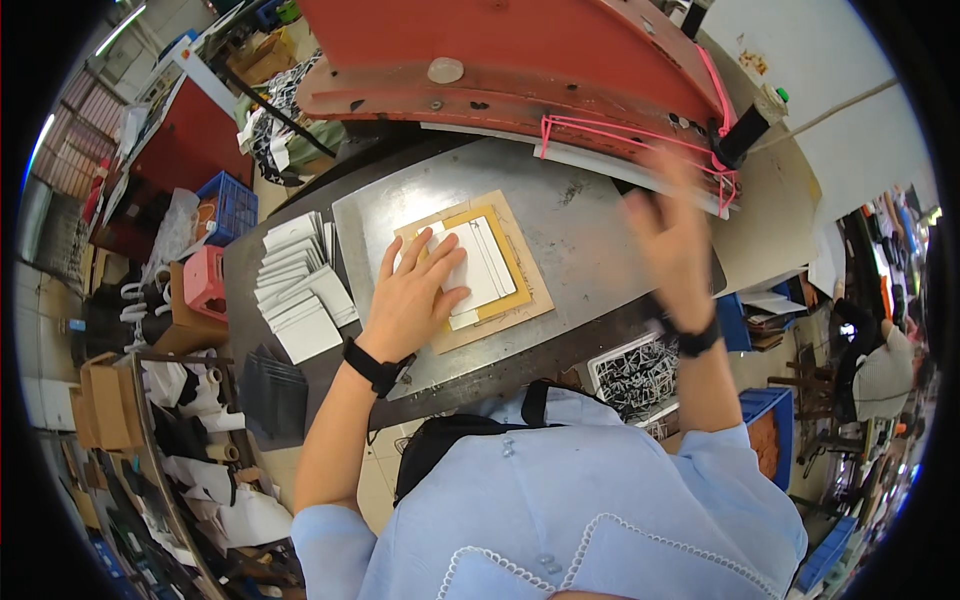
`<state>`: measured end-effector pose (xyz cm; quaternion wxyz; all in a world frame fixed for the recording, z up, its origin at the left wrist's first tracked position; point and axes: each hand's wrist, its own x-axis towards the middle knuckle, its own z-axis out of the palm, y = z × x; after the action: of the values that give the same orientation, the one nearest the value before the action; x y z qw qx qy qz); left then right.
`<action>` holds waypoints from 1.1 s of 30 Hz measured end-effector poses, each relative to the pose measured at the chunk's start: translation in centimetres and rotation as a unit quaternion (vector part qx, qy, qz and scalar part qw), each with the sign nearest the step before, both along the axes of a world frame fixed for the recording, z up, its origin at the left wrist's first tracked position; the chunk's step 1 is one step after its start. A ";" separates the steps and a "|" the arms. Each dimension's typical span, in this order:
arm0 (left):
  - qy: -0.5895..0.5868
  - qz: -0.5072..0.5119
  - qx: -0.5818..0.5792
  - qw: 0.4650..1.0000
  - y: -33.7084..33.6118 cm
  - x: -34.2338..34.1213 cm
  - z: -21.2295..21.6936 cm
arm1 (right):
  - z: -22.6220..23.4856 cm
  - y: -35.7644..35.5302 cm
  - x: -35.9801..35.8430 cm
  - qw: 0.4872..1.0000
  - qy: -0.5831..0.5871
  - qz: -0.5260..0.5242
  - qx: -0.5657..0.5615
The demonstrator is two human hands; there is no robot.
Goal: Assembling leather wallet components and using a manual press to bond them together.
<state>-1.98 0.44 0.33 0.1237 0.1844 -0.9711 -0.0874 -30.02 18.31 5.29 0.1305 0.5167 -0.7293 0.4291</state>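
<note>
Just off the near edge of the dark tabletop [335, 385], a tray [660, 412] holds small black-and-white pieces too jumbled to identify. Dark panels [275, 393] stand at the tabletop's near left corner. The left hand [415, 290], fingers spread, lies flat on a white card [490, 268], hiding its left side; beneath are a yellow board [518, 288] and a brown board [505, 321], left of the metal plate's [590, 225] centre. White panels [305, 290] overlap along the tabletop's left edge. The right hand [672, 245] blurs above the plate's right edge; its grip cannot be told. Bare metal lies between. A red press beam [480, 50], cut off above, overhangs the far edge.
</note>
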 end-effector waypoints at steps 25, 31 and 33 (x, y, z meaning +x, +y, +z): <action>0.174 -0.115 0.346 0.915 8.5 4.3 5.6 | 3.3 4.5 -0.9 0.944 -0.286 -0.028 -0.160; 0.188 -0.196 0.372 0.888 9.1 3.2 8.5 | 4.1 9.6 5.3 0.922 -0.367 0.068 -0.099; 0.211 -0.219 0.373 0.877 9.3 3.0 8.8 | 5.5 10.1 4.2 0.948 -0.288 0.010 -0.138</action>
<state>1.01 9.74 9.16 0.2259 -0.0231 -0.8329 -0.5048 -25.82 28.36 10.76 -0.0191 0.3554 -0.6646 0.6570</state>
